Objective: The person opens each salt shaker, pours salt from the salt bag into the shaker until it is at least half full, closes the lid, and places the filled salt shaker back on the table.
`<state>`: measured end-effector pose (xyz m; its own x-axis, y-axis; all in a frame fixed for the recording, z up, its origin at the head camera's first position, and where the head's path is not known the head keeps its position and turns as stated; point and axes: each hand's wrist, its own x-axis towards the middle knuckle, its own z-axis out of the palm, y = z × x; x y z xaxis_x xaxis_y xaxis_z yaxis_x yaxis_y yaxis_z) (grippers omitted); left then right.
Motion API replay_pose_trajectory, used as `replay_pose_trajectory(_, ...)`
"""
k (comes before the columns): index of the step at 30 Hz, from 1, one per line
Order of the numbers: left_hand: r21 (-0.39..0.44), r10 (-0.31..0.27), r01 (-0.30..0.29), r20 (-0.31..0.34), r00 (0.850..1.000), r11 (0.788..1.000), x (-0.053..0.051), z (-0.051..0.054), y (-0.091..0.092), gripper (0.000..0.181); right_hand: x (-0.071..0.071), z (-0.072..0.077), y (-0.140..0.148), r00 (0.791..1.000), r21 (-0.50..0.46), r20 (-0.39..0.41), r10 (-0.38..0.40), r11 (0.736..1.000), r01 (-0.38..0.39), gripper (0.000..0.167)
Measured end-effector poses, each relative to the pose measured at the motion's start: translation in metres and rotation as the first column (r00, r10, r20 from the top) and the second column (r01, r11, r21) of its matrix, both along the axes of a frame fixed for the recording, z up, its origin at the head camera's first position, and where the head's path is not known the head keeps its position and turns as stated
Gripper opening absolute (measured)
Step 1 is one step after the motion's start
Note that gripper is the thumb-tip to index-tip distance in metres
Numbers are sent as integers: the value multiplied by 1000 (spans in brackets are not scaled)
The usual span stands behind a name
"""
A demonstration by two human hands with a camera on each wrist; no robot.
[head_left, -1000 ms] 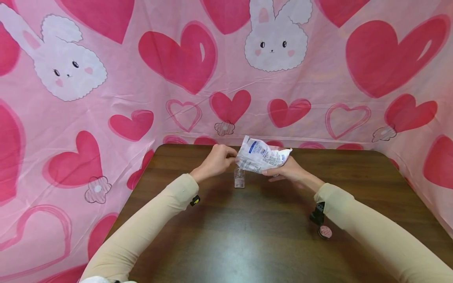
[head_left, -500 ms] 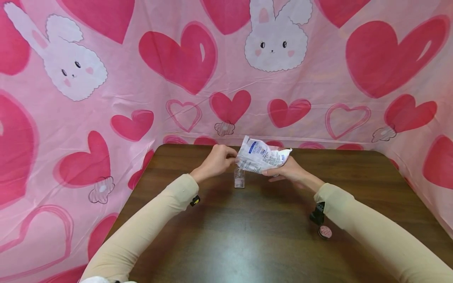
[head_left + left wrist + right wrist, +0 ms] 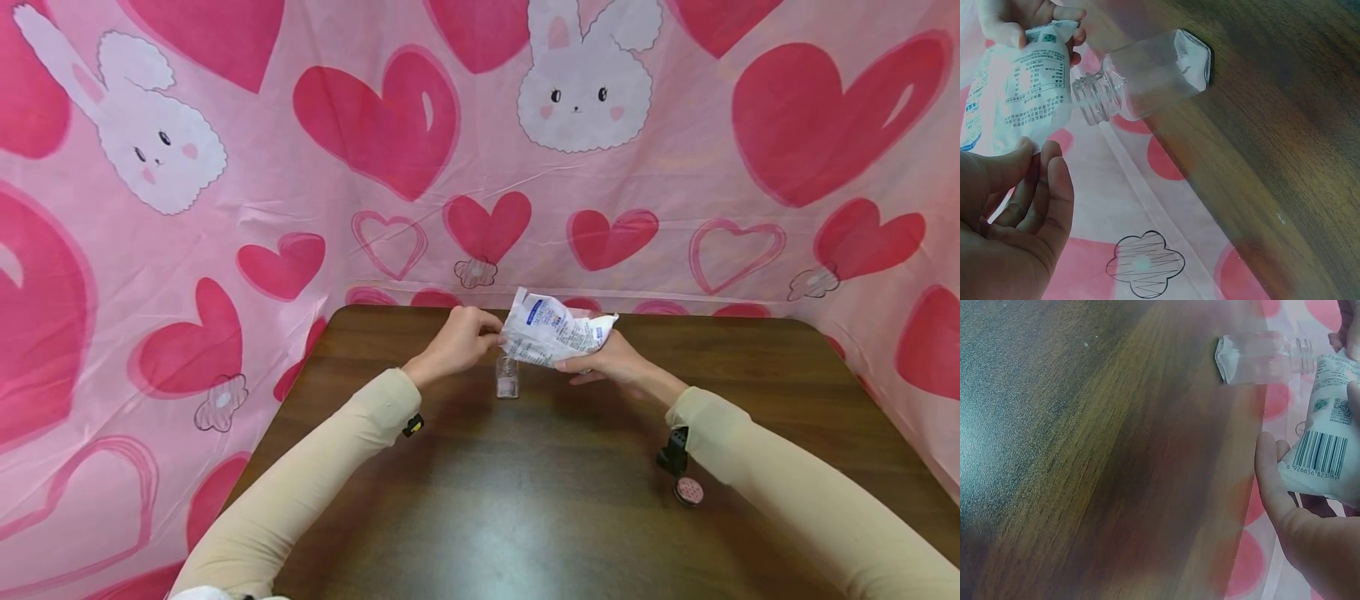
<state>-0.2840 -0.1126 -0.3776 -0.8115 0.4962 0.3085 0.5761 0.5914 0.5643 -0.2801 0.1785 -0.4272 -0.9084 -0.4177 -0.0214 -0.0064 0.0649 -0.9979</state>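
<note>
Packet [image 3: 555, 329] held at the mouth of the uncapped bottle [image 3: 507, 379].
Bottle stands on the table [image 3: 450, 517]; lid [image 3: 688, 491] lies removed near the right sleeve [image 3: 795, 467]. Packet bulges, so most contents apparently remain inside; white at the bottle's base is unclear. Both forearms reach forward: left hand [image 3: 465, 337] pinches the packet's edge, right hand [image 3: 611, 358] grips its opposite end.

Bottle [image 3: 507, 387], pink-topped lid [image 3: 689, 492] on table [image 3: 480, 483]
</note>
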Motion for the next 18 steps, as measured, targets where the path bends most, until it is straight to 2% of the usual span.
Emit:
replay_pose_trajectory(11,-8,-4,3,-33,999,1000,-3,-3,0,4,0,2,0,1000,2,22,5,1000,-5,53)
replay_pose_trajectory(18,-1,-7,7,-40,999,1000,-3,-3,0,4,0,3,0,1000,-9,28,-1,1000,1,54)
